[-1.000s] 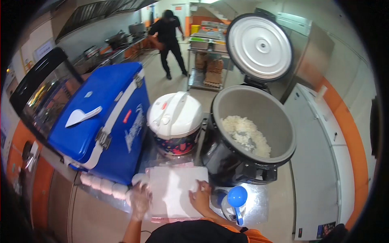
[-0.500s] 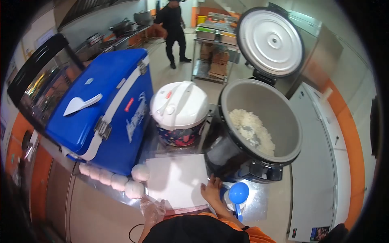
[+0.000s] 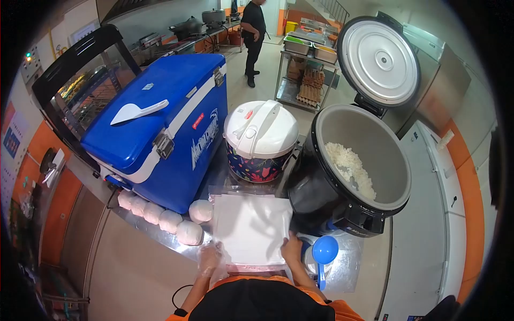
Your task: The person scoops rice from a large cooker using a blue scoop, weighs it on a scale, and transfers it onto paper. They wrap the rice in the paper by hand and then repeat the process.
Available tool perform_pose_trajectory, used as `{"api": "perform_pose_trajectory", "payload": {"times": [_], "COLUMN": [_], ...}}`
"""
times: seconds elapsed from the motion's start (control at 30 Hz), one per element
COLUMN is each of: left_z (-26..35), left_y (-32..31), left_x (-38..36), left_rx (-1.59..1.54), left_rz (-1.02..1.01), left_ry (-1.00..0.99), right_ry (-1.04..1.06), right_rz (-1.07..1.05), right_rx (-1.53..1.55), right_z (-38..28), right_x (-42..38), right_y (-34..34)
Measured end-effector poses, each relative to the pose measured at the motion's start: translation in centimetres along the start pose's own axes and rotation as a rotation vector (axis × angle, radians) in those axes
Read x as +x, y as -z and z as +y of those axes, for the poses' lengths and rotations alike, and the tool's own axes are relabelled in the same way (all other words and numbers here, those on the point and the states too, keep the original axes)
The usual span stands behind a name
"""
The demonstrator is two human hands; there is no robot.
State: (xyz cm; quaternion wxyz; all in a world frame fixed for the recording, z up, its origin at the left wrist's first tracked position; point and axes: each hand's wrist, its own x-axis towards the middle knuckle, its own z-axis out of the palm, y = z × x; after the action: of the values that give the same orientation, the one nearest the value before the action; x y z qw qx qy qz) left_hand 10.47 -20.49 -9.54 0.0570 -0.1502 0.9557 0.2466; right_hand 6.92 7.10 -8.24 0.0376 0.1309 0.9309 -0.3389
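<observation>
A stack of white paper sheets (image 3: 251, 230) lies in front of me on the metal table. At its left edge is my left hand (image 3: 210, 258) in a clear plastic glove, its fingers blurred against the sheets. My right hand (image 3: 292, 249), bare, has its fingers at the right edge of the stack; whether they pinch it is unclear. Beside that hand a blue scoop (image 3: 325, 250) rests on a round container. Several white wrapped balls (image 3: 170, 221) form a row left of the paper. Cooked rice (image 3: 350, 167) sits inside the open black cooker (image 3: 401, 184).
A blue cooler (image 3: 155, 123) with a white paddle (image 3: 138, 112) on its lid stands left. Behind the paper is a white-lidded rice cooker (image 3: 261, 134). A person in dark clothes (image 3: 253, 40) stands near a metal cart (image 3: 308, 56). A white freezer (image 3: 417, 230) is at right.
The view has shifted, so most things appear further right. My right hand has drawn in from spread fingers to the paper's right edge. The person in the background has turned sideways.
</observation>
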Motion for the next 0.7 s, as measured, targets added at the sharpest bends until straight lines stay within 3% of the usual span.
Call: {"api": "perform_pose_trajectory", "payload": {"times": [0.03,0.17,0.23,0.3,0.37,0.47,0.57,0.6,0.67,0.7], "left_z": [0.2,0.9,1.4,-1.5,-0.7,2.0,1.0,1.4,1.8,0.7], "left_y": [-0.1,0.0,1.3,-1.4,-0.2,2.6,2.3,3.5,6.0,5.2], "left_x": [-0.1,-0.6,-0.8,0.9,0.4,0.6,1.5,1.8,2.6,2.8], "left_rx": [-0.062,-0.083,-0.392,-0.406,-0.947,-1.161,-1.116,-1.117,-0.464,-0.466], "left_rz": [-0.064,0.023,0.009,-0.099,-0.128,-0.076,-0.072,-0.074,-0.27,-0.268], "left_ry": [0.025,-0.033,-0.048,-0.005,0.066,0.24,0.138,0.136,0.193,0.191], "right_ry": [0.063,-0.002,0.014,0.07,0.11,0.115,0.206,0.103,0.02,-0.061], "right_rz": [0.114,0.135,0.174,0.141,0.106,0.109,0.009,-0.038,0.009,0.054], "right_rx": [0.006,0.077,0.115,0.078,0.018,-0.129,0.044,0.045,0.073,0.102], "right_z": [0.5,2.2,2.6,1.6,1.8,-0.1,-0.7,-1.4,-3.0,-3.4], "right_x": [-0.5,-0.7,-0.9,-0.6,-0.2,-0.4,1.0,1.5,1.4,1.2], "right_y": [0.1,0.6,0.0,0.1,-1.1,-2.3,-3.2,-2.8,-2.3,-2.2]}}
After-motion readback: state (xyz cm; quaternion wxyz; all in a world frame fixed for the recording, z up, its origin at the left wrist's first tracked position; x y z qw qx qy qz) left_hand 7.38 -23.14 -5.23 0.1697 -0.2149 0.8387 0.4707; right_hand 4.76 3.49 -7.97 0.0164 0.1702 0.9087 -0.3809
